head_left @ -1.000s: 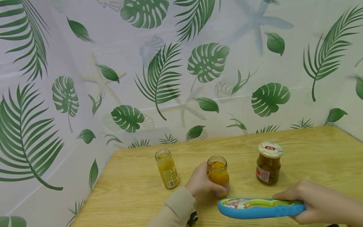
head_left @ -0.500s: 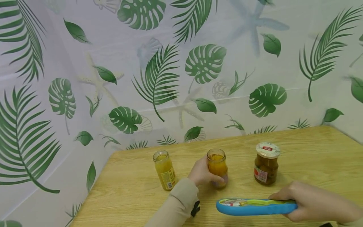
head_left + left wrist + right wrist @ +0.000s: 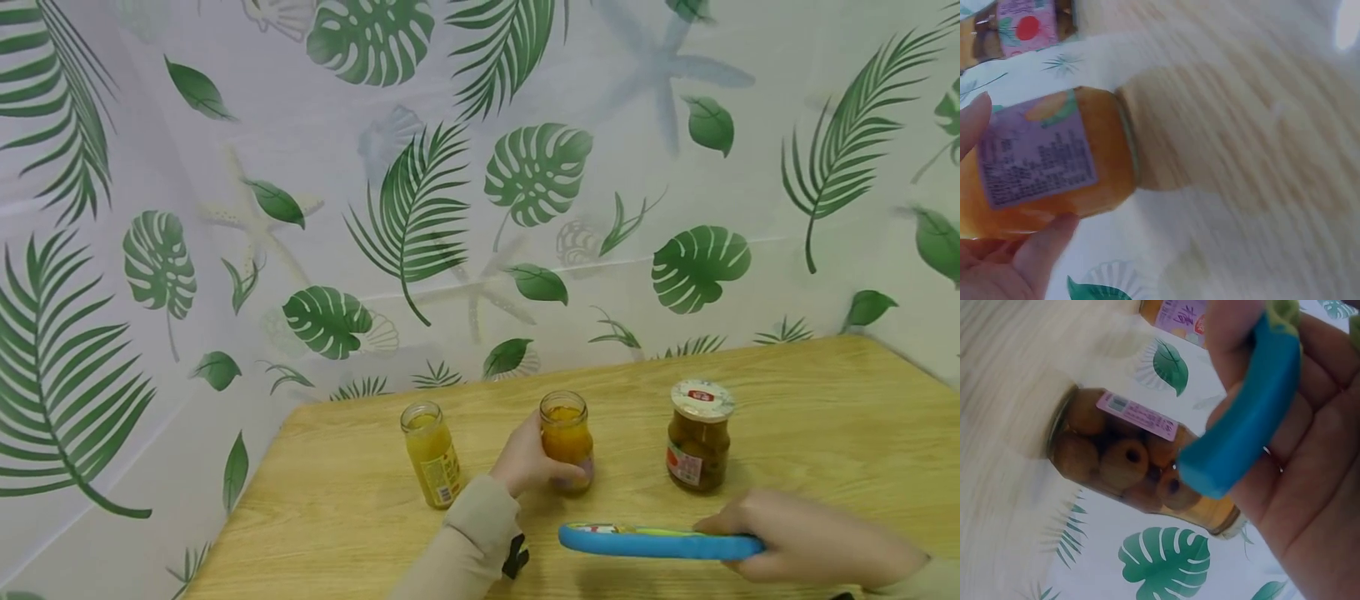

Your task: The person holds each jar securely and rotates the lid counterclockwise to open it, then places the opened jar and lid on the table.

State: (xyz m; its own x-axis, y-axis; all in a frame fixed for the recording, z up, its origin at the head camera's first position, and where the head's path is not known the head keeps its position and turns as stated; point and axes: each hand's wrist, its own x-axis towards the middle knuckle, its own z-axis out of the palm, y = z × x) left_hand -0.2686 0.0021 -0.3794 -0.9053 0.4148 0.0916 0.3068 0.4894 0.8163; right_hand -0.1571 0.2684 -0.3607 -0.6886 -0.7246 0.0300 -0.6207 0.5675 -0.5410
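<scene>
Three glass jars stand upright in a row on the wooden counter (image 3: 825, 417). The left jar (image 3: 431, 454) has no lid and holds yellow-orange contents. The middle jar (image 3: 566, 440), also lidless, holds orange fruit and bears a purple label; the left hand (image 3: 525, 458) has its grip wrapped round its lower part. The right jar (image 3: 697, 436) is capped with a white lid and holds brownish round fruit. Nearer the person, the right hand (image 3: 795, 542) grips one end of a long blue jar opener (image 3: 652, 542) with green trim, held level just above the counter.
</scene>
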